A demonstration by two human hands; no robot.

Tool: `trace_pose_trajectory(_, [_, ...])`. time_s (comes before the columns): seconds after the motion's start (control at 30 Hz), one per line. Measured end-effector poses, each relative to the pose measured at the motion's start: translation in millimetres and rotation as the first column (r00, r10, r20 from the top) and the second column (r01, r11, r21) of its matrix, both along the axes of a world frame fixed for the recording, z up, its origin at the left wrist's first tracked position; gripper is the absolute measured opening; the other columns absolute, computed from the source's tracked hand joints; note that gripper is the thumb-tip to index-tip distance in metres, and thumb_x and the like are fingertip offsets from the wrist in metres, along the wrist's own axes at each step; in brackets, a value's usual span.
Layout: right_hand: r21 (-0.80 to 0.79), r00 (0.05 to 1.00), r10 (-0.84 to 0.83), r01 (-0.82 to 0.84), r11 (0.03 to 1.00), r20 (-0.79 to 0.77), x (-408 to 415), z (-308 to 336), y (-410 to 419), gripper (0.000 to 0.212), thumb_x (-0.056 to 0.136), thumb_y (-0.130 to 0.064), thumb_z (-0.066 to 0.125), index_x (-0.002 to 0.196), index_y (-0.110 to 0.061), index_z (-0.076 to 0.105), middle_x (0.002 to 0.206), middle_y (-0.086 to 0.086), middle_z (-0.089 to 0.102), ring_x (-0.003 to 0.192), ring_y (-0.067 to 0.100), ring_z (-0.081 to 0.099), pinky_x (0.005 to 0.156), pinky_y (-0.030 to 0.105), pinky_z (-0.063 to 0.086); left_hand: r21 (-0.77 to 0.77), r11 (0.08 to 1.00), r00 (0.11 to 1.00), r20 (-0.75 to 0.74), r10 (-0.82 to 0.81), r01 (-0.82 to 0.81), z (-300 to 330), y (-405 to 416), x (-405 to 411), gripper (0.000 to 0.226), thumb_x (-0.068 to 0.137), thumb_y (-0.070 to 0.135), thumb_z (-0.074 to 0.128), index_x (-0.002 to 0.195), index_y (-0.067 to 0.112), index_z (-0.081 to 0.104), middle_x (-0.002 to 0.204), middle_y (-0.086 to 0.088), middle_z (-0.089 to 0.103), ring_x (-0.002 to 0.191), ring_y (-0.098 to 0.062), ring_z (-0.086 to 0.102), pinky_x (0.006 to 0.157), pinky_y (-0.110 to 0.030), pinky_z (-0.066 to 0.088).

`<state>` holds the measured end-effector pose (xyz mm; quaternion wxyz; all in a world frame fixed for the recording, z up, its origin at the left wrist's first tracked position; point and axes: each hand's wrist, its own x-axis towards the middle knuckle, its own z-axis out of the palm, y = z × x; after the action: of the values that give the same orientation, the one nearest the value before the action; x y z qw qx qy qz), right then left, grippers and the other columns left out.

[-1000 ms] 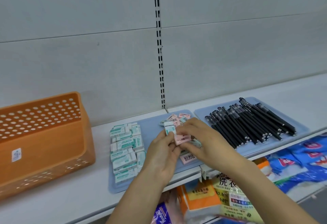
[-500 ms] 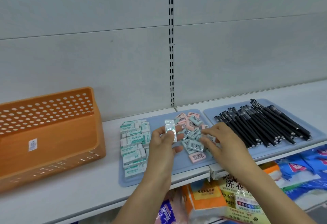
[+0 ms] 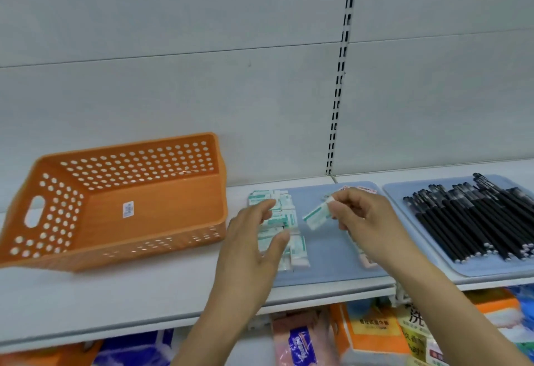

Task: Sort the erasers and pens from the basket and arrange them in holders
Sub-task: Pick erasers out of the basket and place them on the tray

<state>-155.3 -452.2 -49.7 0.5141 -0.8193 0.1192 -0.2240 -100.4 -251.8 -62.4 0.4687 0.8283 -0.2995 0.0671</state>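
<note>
Hands: green-and-white wrapped eraser [image 3: 316, 216] now pinched by right hand [image 3: 365, 221], passed from left hand [image 3: 254, 245], now spread empty | eraser held above blue tray [image 3: 323, 267] | sorting continues; orange perforated basket [image 3: 115, 201] looks emptied

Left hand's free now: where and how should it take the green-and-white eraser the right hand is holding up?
Judging by its pose, pinch the free lower-left end of the eraser. It tilts down toward the left hand, while the right hand pinches only its upper right end. Come in from the left, thumb and forefinger on the two broad flat faces.
</note>
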Motion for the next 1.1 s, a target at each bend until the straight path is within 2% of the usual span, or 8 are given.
trace_pose_trajectory(0.13, [-0.113, 0.960, 0.073, -0.106, 0.988, -0.269, 23, 6, -2, 0.022, 0.096, -0.016, 0.055, 0.081, -0.025, 0.068, 0.069, -0.011, 0.063, 0.056, -0.003, 0.053, 0.057, 0.016, 0.039, 0.267, 0.962, 0.995, 0.071, -0.075, 0.053, -17, 23, 5, 0.043, 0.092, 0.040, 0.060, 0.133, 0.034, 0.051, 0.132, 0.025, 0.040, 0.124, 0.008, 0.032, 0.100, 0.002, 0.016])
trace_pose_trajectory(0.3, [-0.069, 0.853, 0.211, -0.276, 0.959, -0.477, 38, 11, 8, 0.020, 0.095, -0.016, 0.056, 0.089, -0.005, 0.071, 0.064, -0.005, 0.063, 0.048, 0.004, 0.047, 0.047, 0.017, 0.039, 0.307, 0.950, 0.998, 0.014, -0.064, 0.056, -27, 25, 10, 0.046, 0.093, 0.039, 0.059, 0.137, 0.034, 0.048, 0.145, 0.024, 0.034, 0.132, 0.008, 0.026, 0.104, -0.004, 0.017])
trace_pose_trajectory(0.5, [-0.122, 0.891, 0.060, -0.128, 0.984, -0.450, 38, -10, 26, 0.011, 0.089, -0.024, 0.068, 0.084, -0.017, 0.061, 0.074, 0.005, 0.069, 0.051, 0.013, 0.057, 0.047, 0.024, 0.043, 0.269, 0.961, 0.992, 0.093, -0.084, 0.056, -11, 35, 0, 0.041, 0.096, 0.037, 0.056, 0.136, 0.033, 0.049, 0.144, 0.025, 0.033, 0.134, 0.007, 0.026, 0.106, -0.001, 0.014])
trace_pose_trajectory(0.6, [-0.306, 0.940, -0.042, -0.068, 0.950, -0.337, 38, -12, 32, 0.016, 0.087, -0.028, 0.069, 0.077, -0.021, 0.059, 0.073, -0.002, 0.065, 0.061, 0.008, 0.056, 0.054, 0.023, 0.041, 0.097, 0.993, 0.930, 0.356, -0.092, 0.061, 16, 58, -9, 0.027, 0.094, 0.032, 0.058, 0.119, 0.025, 0.066, 0.129, 0.015, 0.055, 0.124, -0.004, 0.048, 0.103, -0.020, 0.036])
trace_pose_trajectory(0.7, [-0.315, 0.986, -0.056, 0.004, 0.949, -0.157, 40, 2, 40, 0.017, 0.088, -0.025, 0.067, 0.072, -0.022, 0.061, 0.066, -0.005, 0.063, 0.060, 0.005, 0.054, 0.056, 0.024, 0.042, -0.098, 0.968, 0.755, 0.610, 0.241, -0.230, 42, 112, 16, 0.033, 0.090, 0.033, 0.060, 0.122, 0.023, 0.062, 0.128, 0.006, 0.057, 0.123, -0.012, 0.048, 0.104, -0.031, 0.034])
trace_pose_trajectory(0.83, [-0.242, 0.991, 0.064, -0.034, 0.970, 0.117, 51, 37, 80, 0.016, 0.086, -0.023, 0.065, 0.070, -0.024, 0.061, 0.069, -0.009, 0.063, 0.059, 0.006, 0.053, 0.053, 0.012, 0.040, -0.083, 0.661, 0.636, 0.207, 0.743, -0.746, 65, 209, 88, 0.059, 0.090, 0.041, 0.062, 0.140, 0.021, 0.039, 0.144, -0.005, 0.043, 0.134, -0.024, 0.034, 0.107, -0.048, 0.033])
trace_pose_trajectory(0.97, [-0.324, 0.942, 0.314, -0.263, 0.909, 0.117, 76, 65, 130, 0.014, 0.087, -0.016, 0.067, 0.075, -0.022, 0.066, 0.071, -0.010, 0.065, 0.063, 0.006, 0.057, 0.060, 0.012, 0.043, -0.039, 0.808, 0.781, -0.291, 0.553, -0.587, 54, 243, 127, 0.039, 0.096, 0.030, 0.057, 0.134, 0.025, 0.048, 0.128, 0.000, 0.061, 0.110, -0.021, 0.062, 0.074, -0.031, 0.051])
trace_pose_trajectory(1.1, [-0.511, 0.875, 0.420, -0.482, 0.712, -0.241, 106, 72, 158, 0.010, 0.088, -0.019, 0.067, 0.086, -0.027, 0.073, 0.084, -0.019, 0.068, 0.081, -0.003, 0.060, 0.073, 0.013, 0.045, -0.247, 0.801, 0.833, -0.271, 0.483, -0.545, 32, 245, 106, 0.024, 0.099, 0.036, 0.051, 0.119, 0.048, 0.050, 0.102, 0.025, 0.064, 0.086, -0.005, 0.069, 0.063, -0.025, 0.056])
